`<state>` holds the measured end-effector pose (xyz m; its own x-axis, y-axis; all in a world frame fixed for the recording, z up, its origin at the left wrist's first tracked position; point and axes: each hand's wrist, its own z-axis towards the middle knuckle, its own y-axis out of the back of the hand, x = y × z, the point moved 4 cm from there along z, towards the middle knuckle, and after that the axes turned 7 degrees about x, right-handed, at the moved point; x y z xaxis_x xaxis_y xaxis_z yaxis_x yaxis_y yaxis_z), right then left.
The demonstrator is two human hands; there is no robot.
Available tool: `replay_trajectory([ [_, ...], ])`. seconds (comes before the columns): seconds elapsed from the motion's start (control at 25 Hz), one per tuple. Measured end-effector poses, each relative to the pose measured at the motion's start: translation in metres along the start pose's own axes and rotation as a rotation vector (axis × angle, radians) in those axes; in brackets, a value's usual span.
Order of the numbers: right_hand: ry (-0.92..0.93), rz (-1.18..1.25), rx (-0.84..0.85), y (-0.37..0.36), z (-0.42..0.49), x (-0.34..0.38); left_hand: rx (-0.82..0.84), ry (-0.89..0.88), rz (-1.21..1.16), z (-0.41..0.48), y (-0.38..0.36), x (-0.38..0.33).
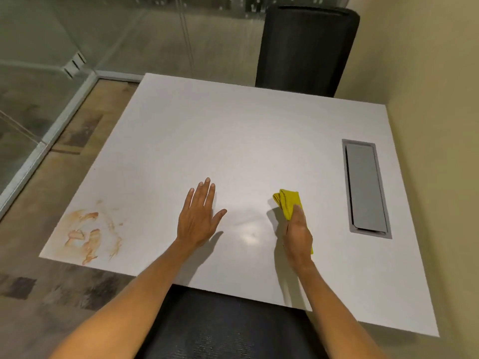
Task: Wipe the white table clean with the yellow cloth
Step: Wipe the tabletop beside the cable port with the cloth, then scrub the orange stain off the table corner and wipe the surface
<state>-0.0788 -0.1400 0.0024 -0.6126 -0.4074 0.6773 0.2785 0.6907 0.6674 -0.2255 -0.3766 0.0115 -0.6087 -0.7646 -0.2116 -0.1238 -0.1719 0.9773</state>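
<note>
The white table (233,141) fills the middle of the head view. An orange-brown smear (89,233) marks its near left corner. My right hand (298,233) is closed around a folded yellow cloth (287,202), whose bunched end sticks out past my fingers, just above the tabletop at centre right. My left hand (198,215) lies flat on the table with fingers spread and holds nothing. The smear is well to the left of both hands.
A grey cable flap (365,187) is set into the table's right side. A black chair (307,47) stands at the far edge, and another black seat (223,327) is below the near edge. A wall runs along the right, glass partitions on the left.
</note>
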Motion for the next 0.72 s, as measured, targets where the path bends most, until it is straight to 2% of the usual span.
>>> replay_trajectory([
  [0.16, 0.099, -0.071, 0.002, -0.052, -0.005, 0.071, 0.012, 0.093, -0.015, -0.020, 0.014, 0.085],
  [0.52, 0.056, -0.032, 0.068, -0.202, -0.036, 0.184, 0.032, 0.222, -0.054, -0.078, 0.039, 0.251],
  [0.72, 0.168, -0.130, 0.117, -0.284, -0.066, 0.235, -0.005, 0.278, -0.059, -0.127, 0.055, 0.337],
])
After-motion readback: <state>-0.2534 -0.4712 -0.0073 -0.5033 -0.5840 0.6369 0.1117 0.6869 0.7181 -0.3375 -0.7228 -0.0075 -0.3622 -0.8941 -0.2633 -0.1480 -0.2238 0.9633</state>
